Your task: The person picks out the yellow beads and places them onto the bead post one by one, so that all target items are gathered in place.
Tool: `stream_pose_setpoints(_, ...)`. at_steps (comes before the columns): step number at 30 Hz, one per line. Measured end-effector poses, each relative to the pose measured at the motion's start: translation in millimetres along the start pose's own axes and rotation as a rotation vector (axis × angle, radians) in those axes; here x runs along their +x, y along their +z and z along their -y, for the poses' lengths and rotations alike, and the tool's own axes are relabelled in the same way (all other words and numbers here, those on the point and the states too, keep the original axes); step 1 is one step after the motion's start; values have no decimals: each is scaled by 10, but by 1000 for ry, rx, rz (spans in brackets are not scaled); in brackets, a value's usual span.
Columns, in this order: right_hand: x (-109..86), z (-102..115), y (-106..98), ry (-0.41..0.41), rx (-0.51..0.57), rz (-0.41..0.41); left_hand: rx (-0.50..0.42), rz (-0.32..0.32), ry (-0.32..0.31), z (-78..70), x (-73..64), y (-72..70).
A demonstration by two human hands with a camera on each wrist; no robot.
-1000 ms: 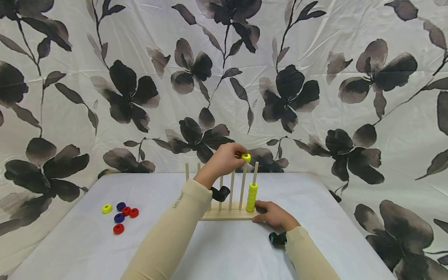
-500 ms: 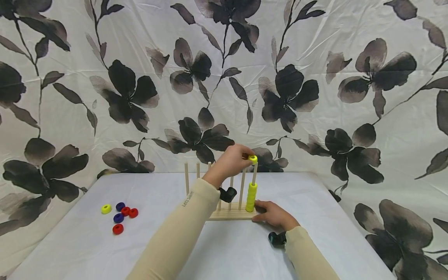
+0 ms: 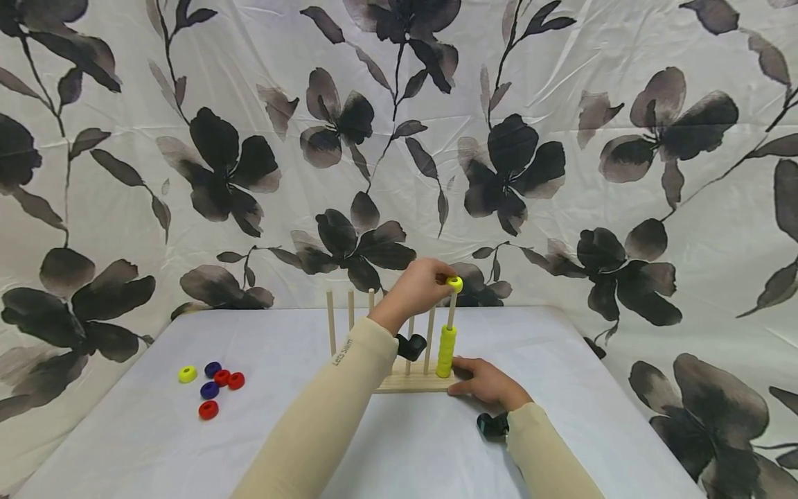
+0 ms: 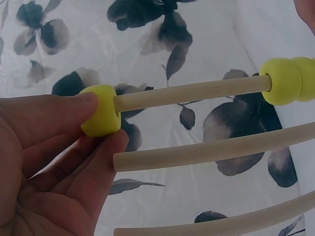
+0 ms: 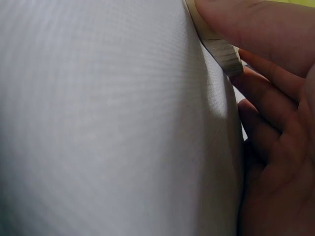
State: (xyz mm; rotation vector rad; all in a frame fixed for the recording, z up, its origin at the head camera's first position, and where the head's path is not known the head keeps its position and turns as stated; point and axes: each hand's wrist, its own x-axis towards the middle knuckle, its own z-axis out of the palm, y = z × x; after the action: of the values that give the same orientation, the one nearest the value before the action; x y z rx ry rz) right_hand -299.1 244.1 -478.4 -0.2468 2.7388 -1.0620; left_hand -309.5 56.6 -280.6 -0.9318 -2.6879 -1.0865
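In the head view my left hand (image 3: 419, 290) pinches a yellow bead (image 3: 456, 284) between thumb and fingers at the top of the rightmost peg (image 3: 451, 312). The left wrist view has that peg's tip right at the hole of the pinched bead (image 4: 102, 111). Lower on the same peg sits a stack of yellow beads (image 3: 445, 352). My right hand (image 3: 489, 384) grips the right end of the wooden stand's base (image 3: 411, 384). Up close in the right wrist view, the thumb lies over the base's end (image 5: 230, 60), with fingers at its far side. My left forearm hides part of the stand.
Loose beads lie on the white-covered table at the left: a yellow one (image 3: 188, 374), two blue ones, including a nearer blue bead (image 3: 209, 390), and several red ones, the nearest a red bead (image 3: 208, 410). Bare pegs (image 3: 331, 322) stand along the base. A floral cloth (image 3: 399, 173) hangs behind.
My left hand has moved right with the yellow bead, from over the neighbouring peg to the top of the rightmost one. My right hand has stayed at the base's end.
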Motion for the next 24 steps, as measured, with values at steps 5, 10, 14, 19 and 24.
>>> stream_pose_setpoints(5, 6, -8, 4, -8, -2, -4, 7, -1, 8, -2, 14, 12)
stream_pose_setpoints(10, 20, -26, 10, -4, -1, 0, 35, 9, 12, -7, 23, 22)
stream_pose_setpoints(14, 23, -26, 11, -4, 2, -2, 63, 20, 9, -17, 23, 29)
stream_pose_setpoints(19, 14, -16, 6, -12, -5, -8, 107, 32, 14, -17, 15, 31)
stream_pose_setpoints(24, -11, 14, -2, -12, -8, -8, 124, 30, 28, -15, 0, 16)
